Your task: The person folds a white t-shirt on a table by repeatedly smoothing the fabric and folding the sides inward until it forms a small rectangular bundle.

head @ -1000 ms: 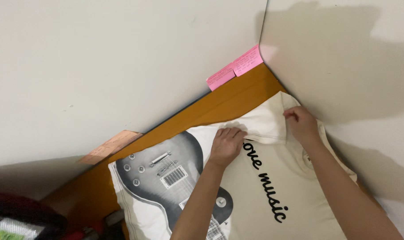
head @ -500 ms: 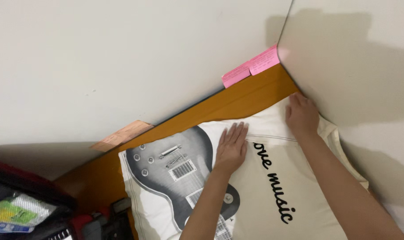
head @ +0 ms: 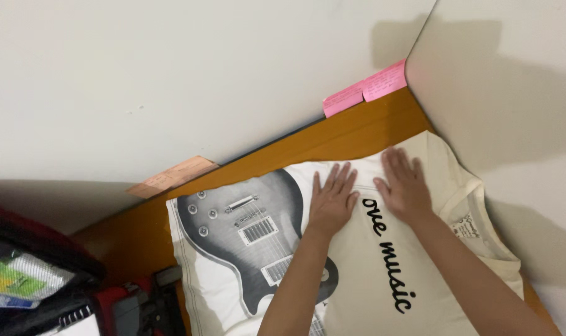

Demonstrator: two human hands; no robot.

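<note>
Cream T-shirt point(head: 370, 274) with a grey electric guitar print and black cursive lettering lies spread flat on an orange-brown tabletop point(head: 339, 140), pushed into a corner where two pale walls point(head: 171, 74) meet. Left hand point(head: 333, 202) rests palm-down on the shirt beside the guitar body, fingers straight and slightly spread, gripping nothing. Right hand point(head: 404, 186) lies flat just beside it, fingers open, also holding nothing. Two pink sticky notes point(head: 365, 90) are stuck on the wall at the corner, and an orange sticky note point(head: 174, 176) further left. Red bag point(head: 59, 292) sits at lower left.
</note>
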